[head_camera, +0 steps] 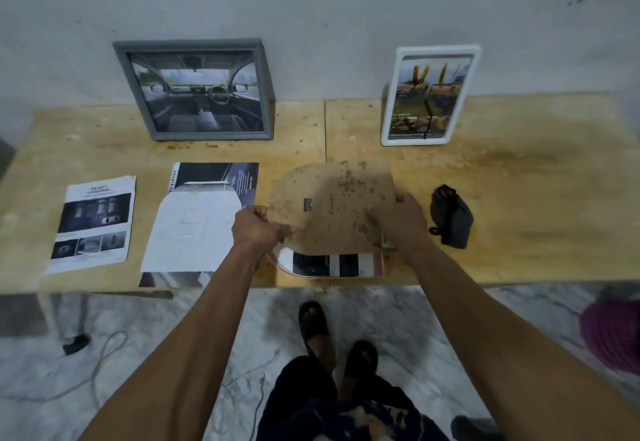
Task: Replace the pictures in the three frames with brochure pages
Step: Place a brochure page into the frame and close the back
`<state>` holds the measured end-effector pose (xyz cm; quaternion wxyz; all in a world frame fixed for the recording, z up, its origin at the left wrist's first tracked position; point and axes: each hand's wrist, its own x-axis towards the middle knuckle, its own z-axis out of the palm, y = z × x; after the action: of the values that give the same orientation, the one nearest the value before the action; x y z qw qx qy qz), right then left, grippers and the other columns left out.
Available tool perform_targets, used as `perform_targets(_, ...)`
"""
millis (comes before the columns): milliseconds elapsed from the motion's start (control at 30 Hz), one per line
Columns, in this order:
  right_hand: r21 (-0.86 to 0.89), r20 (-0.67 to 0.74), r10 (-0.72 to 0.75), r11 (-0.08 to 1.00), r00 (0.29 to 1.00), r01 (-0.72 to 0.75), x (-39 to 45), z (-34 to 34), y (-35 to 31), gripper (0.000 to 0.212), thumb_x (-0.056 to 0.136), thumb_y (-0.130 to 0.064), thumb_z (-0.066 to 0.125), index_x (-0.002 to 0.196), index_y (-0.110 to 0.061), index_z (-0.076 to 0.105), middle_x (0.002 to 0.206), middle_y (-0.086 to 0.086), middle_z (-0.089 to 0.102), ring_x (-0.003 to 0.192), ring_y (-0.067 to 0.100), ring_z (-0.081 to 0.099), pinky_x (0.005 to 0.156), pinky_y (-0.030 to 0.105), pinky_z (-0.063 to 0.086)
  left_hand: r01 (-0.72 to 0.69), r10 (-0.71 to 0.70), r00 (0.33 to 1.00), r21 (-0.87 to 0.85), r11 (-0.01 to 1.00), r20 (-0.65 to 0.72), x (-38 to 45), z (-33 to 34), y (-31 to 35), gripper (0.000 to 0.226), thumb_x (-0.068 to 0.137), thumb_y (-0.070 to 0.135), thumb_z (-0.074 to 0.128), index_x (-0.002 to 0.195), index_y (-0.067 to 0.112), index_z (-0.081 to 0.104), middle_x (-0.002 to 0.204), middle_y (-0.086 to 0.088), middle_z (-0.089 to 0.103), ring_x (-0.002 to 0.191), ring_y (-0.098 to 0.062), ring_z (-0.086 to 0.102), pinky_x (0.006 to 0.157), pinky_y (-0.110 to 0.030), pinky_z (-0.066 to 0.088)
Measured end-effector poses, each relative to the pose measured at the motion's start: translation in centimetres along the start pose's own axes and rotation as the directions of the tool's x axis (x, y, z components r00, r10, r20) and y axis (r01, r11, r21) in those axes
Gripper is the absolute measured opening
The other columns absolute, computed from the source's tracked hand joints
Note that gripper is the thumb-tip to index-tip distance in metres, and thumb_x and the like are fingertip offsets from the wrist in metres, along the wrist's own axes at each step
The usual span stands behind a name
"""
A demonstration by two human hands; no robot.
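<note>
Two frames, grey frame (197,91) and white frame (427,96), are refilled; the third's backing board (332,205) is grasped by both hands (254,227) (401,219) over the pink frame (379,267).

I see a matt, stained plywood table (502,177). The backing board (332,205) looks like rough, speckled brown fibreboard. The brochure pages (93,222) are glossy printed paper. One frame (121,60) has a dull grey, matt moulding; another frame (479,70) looks like smooth white plastic. The pouch (452,215) seems dark cloth.
</note>
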<state>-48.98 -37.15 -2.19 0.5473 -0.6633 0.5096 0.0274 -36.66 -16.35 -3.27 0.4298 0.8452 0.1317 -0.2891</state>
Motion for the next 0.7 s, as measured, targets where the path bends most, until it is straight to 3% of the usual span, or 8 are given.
perform_targets(100,0.039,-0.011,-0.030,0.999,0.999,0.031,-1.3,-0.4,2.5,0.047,0.085,-0.017,0.072,0.124,-0.020,0.046,0.107,0.000,0.062,0.083,0.017,0.064,0.062,0.038,0.059,0.005,-0.005,1.000,0.000,1.000,-0.009,-2.1,0.9,-2.0,0.059,0.051,0.013,0.099,0.098,0.005,0.065,0.087,-0.009,0.074,0.075,-0.025,0.072,0.071,-0.048,0.063)
perform_targets(167,0.018,-0.007,-0.075,0.997,0.997,0.076,-1.5,-0.5,3.9,0.058,0.085,-0.017,0.074,0.134,-0.018,0.043,0.116,0.000,0.060,0.096,0.020,0.062,0.073,0.041,0.058,0.006,-0.006,1.000,-0.013,1.000,-0.011,-3.1,1.5,-3.0,0.060,0.052,0.010,0.099,0.101,0.002,0.065,0.090,-0.012,0.074,0.069,-0.023,0.072,0.060,-0.042,0.063)
perform_targets(233,0.040,-0.027,-0.069,0.997,0.997,0.070,-2.1,-0.7,4.8,0.059,0.085,-0.015,0.074,0.136,-0.018,0.044,0.111,-0.005,0.057,0.100,0.021,0.059,0.083,0.046,0.056,0.013,-0.013,1.000,-0.010,1.000,-0.003,-3.9,2.0,-3.7,0.059,0.055,0.010,0.098,0.104,0.004,0.065,0.093,-0.011,0.073,0.067,-0.019,0.070,0.055,-0.033,0.060)
perform_targets(300,0.039,-0.061,-0.062,0.997,0.996,0.064,-2.3,-0.8,5.4,0.058,0.085,-0.014,0.072,0.136,-0.020,0.045,0.105,-0.009,0.056,0.096,0.019,0.058,0.085,0.047,0.056,0.022,-0.021,1.000,-0.011,1.000,0.011,-4.1,2.3,-4.3,0.056,0.059,0.011,0.096,0.104,0.007,0.064,0.090,-0.008,0.071,0.068,-0.020,0.070,0.059,-0.033,0.059)
perform_targets(400,0.063,-0.097,-0.026,0.998,0.995,0.032,-1.8,-0.6,6.1,0.062,0.081,-0.016,0.073,0.136,-0.023,0.045,0.117,-0.003,0.058,0.099,0.021,0.059,0.083,0.048,0.057,0.005,-0.005,1.000,-0.012,1.000,0.019,-3.5,2.7,-4.8,0.051,0.067,0.022,0.093,0.106,0.009,0.062,0.091,-0.005,0.070,0.072,-0.021,0.069,0.063,-0.034,0.059)
perform_targets(500,0.072,-0.141,-0.006,0.997,0.990,0.016,-1.3,-0.5,6.0,0.066,0.082,-0.017,0.074,0.139,-0.025,0.044,0.116,-0.007,0.053,0.102,0.020,0.057,0.084,0.047,0.056,-0.056,0.065,0.994,0.102,0.993,-0.090,-1.9,2.6,-5.1,0.057,0.076,0.039,0.086,0.118,0.010,0.061,0.109,-0.009,0.067,0.091,-0.023,0.065,0.076,-0.033,0.055)
perform_targets(600,0.056,-0.186,-0.006,0.998,0.983,0.016,-0.2,-0.6,6.5,0.067,0.079,-0.024,0.076,0.137,-0.034,0.044,0.115,-0.011,0.053,0.104,0.022,0.060,0.082,0.048,0.057,-0.066,0.119,0.975,0.270,0.961,-0.185,0.1,2.2,-4.9,0.059,0.081,0.039,0.081,0.127,0.009,0.058,0.126,-0.017,0.059,0.112,-0.037,0.059,0.095,-0.047,0.054)
perform_targets(700,0.067,-0.231,-0.001,0.998,0.973,0.017,0.7,-0.9,7.5,0.065,0.072,-0.028,0.078,0.128,-0.040,0.048,0.114,-0.006,0.059,0.099,0.026,0.064,0.074,0.048,0.059,-0.078,0.134,0.979,0.322,0.944,-0.156,1.5,2.0,-4.7,0.053,0.084,0.032,0.079,0.128,0.009,0.061,0.130,-0.019,0.061,0.109,-0.041,0.062,0.093,-0.046,0.056)
